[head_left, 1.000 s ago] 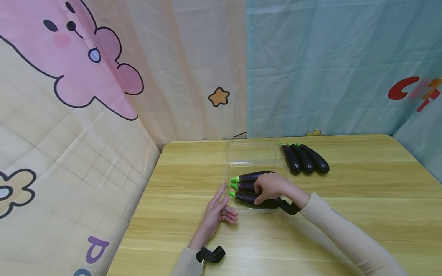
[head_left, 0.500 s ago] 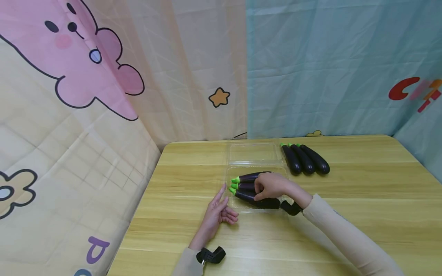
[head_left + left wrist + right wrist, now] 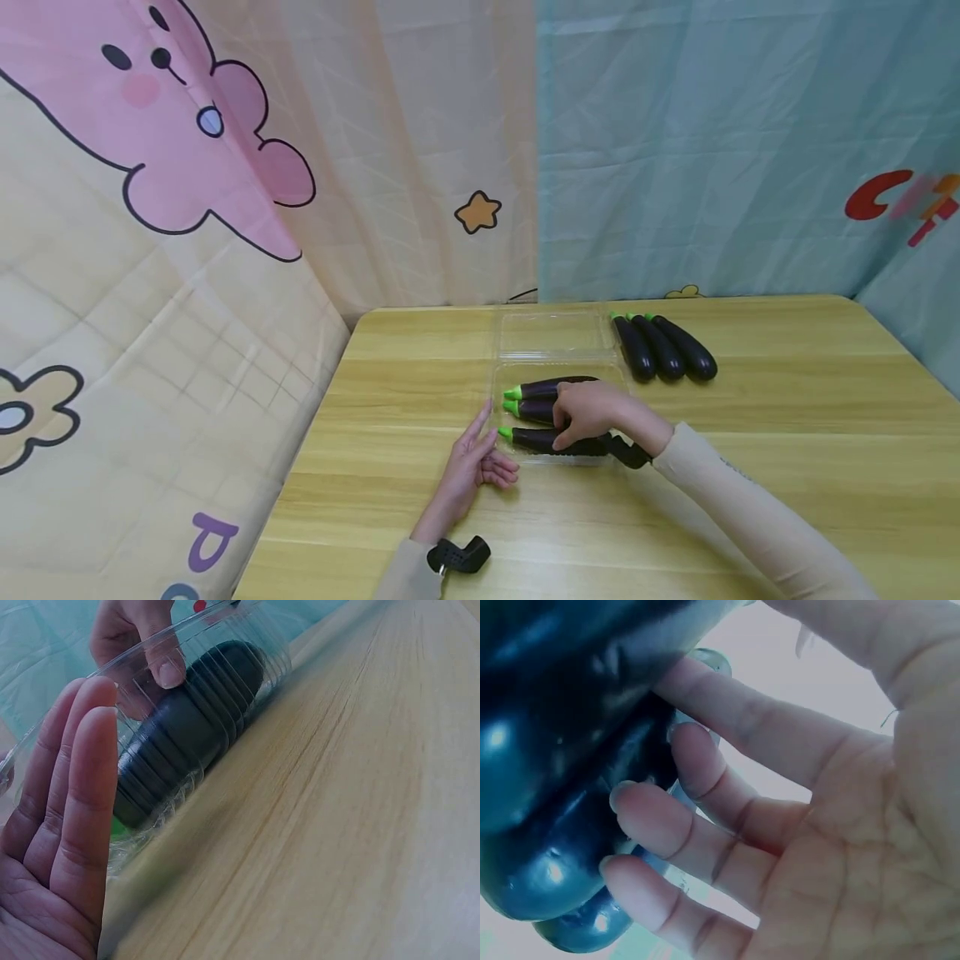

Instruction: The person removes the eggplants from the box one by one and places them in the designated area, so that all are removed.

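Three dark purple eggplants with green stems lie side by side in a clear plastic clamshell box (image 3: 558, 368). My right hand (image 3: 592, 408) reaches in from the right and pinches the nearest eggplant (image 3: 528, 439) between thumb and fingers; its thumb (image 3: 169, 671) shows on that eggplant's side in the left wrist view. Behind lie the middle eggplant (image 3: 534, 411) and the far eggplant (image 3: 551, 388), partly covered by the right hand. At the box's left front corner, my left hand (image 3: 468, 467) has its fingers loosely extended and holds nothing.
Three more eggplants (image 3: 663, 346) lie in a row on the wooden table (image 3: 787, 400), right of the box's raised-back lid (image 3: 555, 332). Printed curtains (image 3: 375, 167) stand behind and to the left of the table.
The nearest eggplant's stem end swung away from me, then back towards me; it now lies straighter along the box's front wall, apart from the middle one. My left hand stays in place.
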A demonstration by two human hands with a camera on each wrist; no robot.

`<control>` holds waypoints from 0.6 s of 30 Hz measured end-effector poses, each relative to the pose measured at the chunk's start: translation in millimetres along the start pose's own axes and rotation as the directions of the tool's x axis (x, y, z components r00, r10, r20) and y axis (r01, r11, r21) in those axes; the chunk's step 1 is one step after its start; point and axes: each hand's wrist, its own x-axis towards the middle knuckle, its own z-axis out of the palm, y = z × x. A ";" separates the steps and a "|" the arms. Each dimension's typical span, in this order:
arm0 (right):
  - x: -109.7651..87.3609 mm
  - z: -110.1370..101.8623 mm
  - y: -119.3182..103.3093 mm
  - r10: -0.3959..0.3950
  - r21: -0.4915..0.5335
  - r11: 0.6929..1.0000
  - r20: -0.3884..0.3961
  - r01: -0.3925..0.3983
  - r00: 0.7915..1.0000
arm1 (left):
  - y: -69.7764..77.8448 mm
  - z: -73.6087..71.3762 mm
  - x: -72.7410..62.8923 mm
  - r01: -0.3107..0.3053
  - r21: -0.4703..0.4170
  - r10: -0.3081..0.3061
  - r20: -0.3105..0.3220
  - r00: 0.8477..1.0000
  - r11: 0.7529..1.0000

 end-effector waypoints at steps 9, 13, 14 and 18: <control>0.3 -0.1 2.7 -0.030 0.003 1.000 0.022 0.030 0.999 | -0.7 -0.1 1.9 -0.004 0.003 0.004 0.000 1.000 1.000; 0.8 0.4 6.3 -0.045 0.028 0.999 0.014 0.044 0.999 | -0.8 -0.1 1.4 -0.004 0.003 0.004 0.000 1.000 1.000; 1.0 0.5 7.2 -0.049 0.031 0.998 0.010 0.049 0.999 | -0.8 -0.1 1.4 -0.004 0.002 0.004 0.000 1.000 1.000; 1.9 1.5 10.5 -0.045 0.047 0.998 0.002 0.045 0.999 | -1.0 -0.4 1.3 -0.006 0.000 0.006 0.002 1.000 1.000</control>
